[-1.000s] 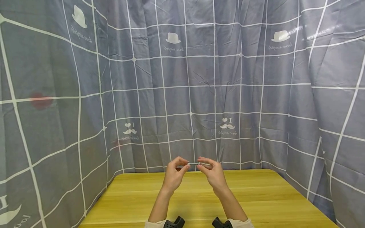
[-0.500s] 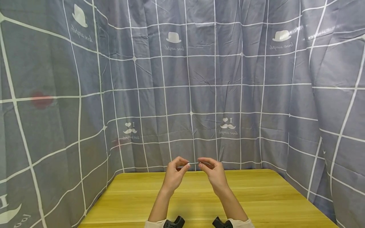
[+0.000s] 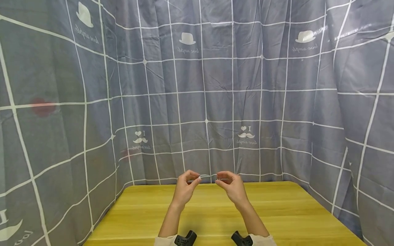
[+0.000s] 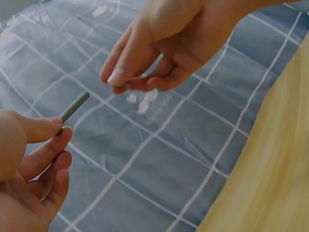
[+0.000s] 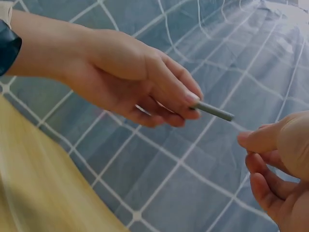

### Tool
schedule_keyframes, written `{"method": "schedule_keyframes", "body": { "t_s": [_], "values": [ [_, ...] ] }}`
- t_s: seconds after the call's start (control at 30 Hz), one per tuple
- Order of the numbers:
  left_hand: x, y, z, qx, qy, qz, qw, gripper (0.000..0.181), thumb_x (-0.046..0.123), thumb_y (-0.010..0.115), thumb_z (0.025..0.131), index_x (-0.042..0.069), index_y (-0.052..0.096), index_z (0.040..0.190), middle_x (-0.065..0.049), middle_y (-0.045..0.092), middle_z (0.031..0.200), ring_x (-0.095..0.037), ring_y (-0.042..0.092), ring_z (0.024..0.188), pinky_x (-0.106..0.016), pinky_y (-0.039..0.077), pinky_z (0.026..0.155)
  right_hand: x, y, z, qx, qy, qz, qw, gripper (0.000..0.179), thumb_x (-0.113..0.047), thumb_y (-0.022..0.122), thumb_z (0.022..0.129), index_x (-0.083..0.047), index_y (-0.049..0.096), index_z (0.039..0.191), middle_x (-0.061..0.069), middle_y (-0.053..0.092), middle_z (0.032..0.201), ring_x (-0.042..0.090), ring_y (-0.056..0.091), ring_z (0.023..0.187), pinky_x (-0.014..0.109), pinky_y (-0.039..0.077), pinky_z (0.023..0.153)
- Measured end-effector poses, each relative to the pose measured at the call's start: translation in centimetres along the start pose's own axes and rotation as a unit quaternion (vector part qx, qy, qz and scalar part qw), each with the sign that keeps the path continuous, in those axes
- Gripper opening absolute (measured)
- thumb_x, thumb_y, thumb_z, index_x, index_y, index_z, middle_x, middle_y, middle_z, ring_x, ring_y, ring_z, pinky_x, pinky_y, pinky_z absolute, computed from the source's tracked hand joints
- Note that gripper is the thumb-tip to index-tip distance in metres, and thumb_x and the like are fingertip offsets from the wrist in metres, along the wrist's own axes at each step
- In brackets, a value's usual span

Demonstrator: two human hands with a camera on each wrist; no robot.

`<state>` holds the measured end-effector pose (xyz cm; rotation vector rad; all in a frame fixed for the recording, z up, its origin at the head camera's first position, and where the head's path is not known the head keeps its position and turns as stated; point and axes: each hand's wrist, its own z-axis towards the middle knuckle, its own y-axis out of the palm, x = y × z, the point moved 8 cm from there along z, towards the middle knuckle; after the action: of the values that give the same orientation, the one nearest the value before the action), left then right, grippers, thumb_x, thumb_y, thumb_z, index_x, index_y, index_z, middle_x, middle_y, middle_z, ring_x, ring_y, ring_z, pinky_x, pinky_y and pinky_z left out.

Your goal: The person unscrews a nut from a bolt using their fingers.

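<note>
My left hand (image 3: pixel 183 191) pinches a grey threaded bolt (image 4: pixel 76 107) between thumb and fingertips; the end within the fingers is hidden. In the left wrist view, the bolt's bare threaded end points up toward my right hand (image 4: pixel 174 46). My right thumb and index finger pinch a small metal nut (image 4: pixel 119 86), mostly covered by the fingertips. The right wrist view shows the bolt (image 5: pixel 216 111) reaching out of the left fingertips, with a gap between its free end and my right hand (image 5: pixel 280 169). Both hands are raised over the table's far part.
Below the hands lies a yellow wood-grain table (image 3: pixel 147 212). A grey curtain (image 3: pixel 191 109) with white grid lines surrounds it at the back and sides. Each wrist wears a black device, such as the left wrist device (image 3: pixel 186 238).
The hands have drawn slightly apart, the left moving leftward and the right a little rightward. The nut, at the bolt's right end before, is now off it in my right fingers.
</note>
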<state>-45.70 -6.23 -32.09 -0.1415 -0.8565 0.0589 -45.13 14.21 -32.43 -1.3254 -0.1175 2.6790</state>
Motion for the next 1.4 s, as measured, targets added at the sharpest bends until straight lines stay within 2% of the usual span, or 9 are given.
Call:
{"method": "schedule_keyframes", "body": {
  "t_s": [0.1, 0.27, 0.53, 0.8, 0.9, 1.03, 1.1, 1.23, 1.4],
  "values": [
    [-1.3, -0.4, -0.1, 0.003, -0.014, 0.012, 0.9998, 0.006, 0.004, 0.071, 0.098, 0.001, 0.071, 0.104, -0.016, 0.07, 0.109, -0.029, 0.066, 0.103, -0.045, 0.052, 0.09, 1.2, -0.2, 0.1, -0.002, 0.0, -0.048, 0.9988, 0.019, -0.001, 0.08, 0.089, -0.005, 0.077, 0.107, 0.006, 0.074, 0.102, 0.025, 0.072, 0.091, 0.034, 0.058, 0.079],
    [-3.9, -0.9, -0.5, 0.001, -0.05, 0.03, 0.9983, 0.009, 0.005, 0.072, 0.097, -0.001, 0.071, 0.103, -0.014, 0.071, 0.104, -0.028, 0.067, 0.101, -0.043, 0.053, 0.088, 4.3, -0.9, 0.1, -0.008, 0.02, -0.09, 0.9958, 0.017, -0.004, 0.081, 0.089, -0.007, 0.077, 0.105, 0.004, 0.074, 0.1, 0.024, 0.072, 0.088, 0.037, 0.058, 0.075],
    [-8.3, -1.3, -1.4, -0.009, -0.078, 0.013, 0.9968, 0.014, -0.002, 0.074, 0.093, -0.012, 0.068, 0.101, -0.02, 0.074, 0.097, -0.03, 0.071, 0.092, -0.042, 0.056, 0.083, 8.1, -3.2, -0.3, 0.022, 0.042, -0.119, 0.9917, 0.019, -0.004, 0.08, 0.09, -0.004, 0.076, 0.108, 0.005, 0.074, 0.1, 0.025, 0.07, 0.088, 0.036, 0.058, 0.073],
    [-12.9, -1.0, -3.2, -0.031, -0.136, 0.023, 0.99, 0.013, -0.004, 0.076, 0.09, -0.011, 0.07, 0.098, -0.015, 0.075, 0.094, -0.025, 0.071, 0.089, -0.038, 0.054, 0.079, 12.3, -4.1, -1.7, 0.029, 0.072, -0.164, 0.9834, 0.02, -0.002, 0.081, 0.088, 0.0, 0.076, 0.107, 0.006, 0.074, 0.096, 0.026, 0.07, 0.087, 0.038, 0.058, 0.074],
    [-13.9, -1.0, -3.9, -0.037, -0.155, 0.028, 0.9869, 0.009, -0.004, 0.076, 0.091, -0.008, 0.07, 0.095, -0.013, 0.075, 0.092, -0.024, 0.069, 0.089, -0.038, 0.053, 0.076, 13.8, -3.8, -2.2, 0.019, 0.082, -0.173, 0.9812, 0.02, 0.0, 0.08, 0.087, 0.002, 0.075, 0.106, 0.006, 0.074, 0.094, 0.026, 0.069, 0.086, 0.038, 0.057, 0.073],
    [-15.1, -0.7, -4.7, -0.054, -0.172, 0.042, 0.9827, 0.007, -0.003, 0.077, 0.09, -0.005, 0.071, 0.094, -0.008, 0.074, 0.091, -0.022, 0.066, 0.092, -0.042, 0.053, 0.08, 15.5, -3.7, -3.0, 0.004, 0.095, -0.183, 0.9785, 0.022, 0.003, 0.08, 0.086, 0.005, 0.073, 0.106, 0.004, 0.073, 0.091, 0.024, 0.067, 0.083, 0.04, 0.057, 0.073],
    [-15.6, -0.5, -4.9, -0.062, -0.173, 0.051, 0.9817, 0.007, -0.002, 0.078, 0.09, -0.003, 0.072, 0.093, -0.006, 0.074, 0.091, -0.021, 0.065, 0.092, -0.043, 0.053, 0.083, 16.1, -3.8, -3.3, 0.001, 0.104, -0.192, 0.976, 0.022, 0.003, 0.08, 0.085, 0.004, 0.074, 0.106, 0.002, 0.072, 0.089, 0.022, 0.066, 0.082, 0.041, 0.056, 0.075],
    [-15.9, -0.2, -4.9, -0.068, -0.166, 0.074, 0.9809, 0.007, -0.002, 0.079, 0.088, -0.001, 0.072, 0.091, -0.004, 0.073, 0.088, -0.02, 0.063, 0.089, -0.041, 0.05, 0.08, 16.9, -4.1, -3.3, 0.002, 0.114, -0.211, 0.9709, 0.022, 0.003, 0.082, 0.083, 0.003, 0.074, 0.104, -0.002, 0.07, 0.086, 0.018, 0.064, 0.08, 0.04, 0.054, 0.075],
    [-15.8, -0.1, -4.8, -0.067, -0.156, 0.106, 0.9798, 0.008, -0.003, 0.08, 0.086, -0.001, 0.073, 0.09, -0.002, 0.072, 0.084, -0.019, 0.062, 0.084, -0.039, 0.051, 0.076, 17.2, -4.2, -3.3, 0.004, 0.103, -0.237, 0.9661, 0.027, 0.004, 0.083, 0.081, 0.004, 0.073, 0.106, -0.002, 0.07, 0.084, 0.02, 0.067, 0.079, 0.042, 0.056, 0.075]
  ]
}}
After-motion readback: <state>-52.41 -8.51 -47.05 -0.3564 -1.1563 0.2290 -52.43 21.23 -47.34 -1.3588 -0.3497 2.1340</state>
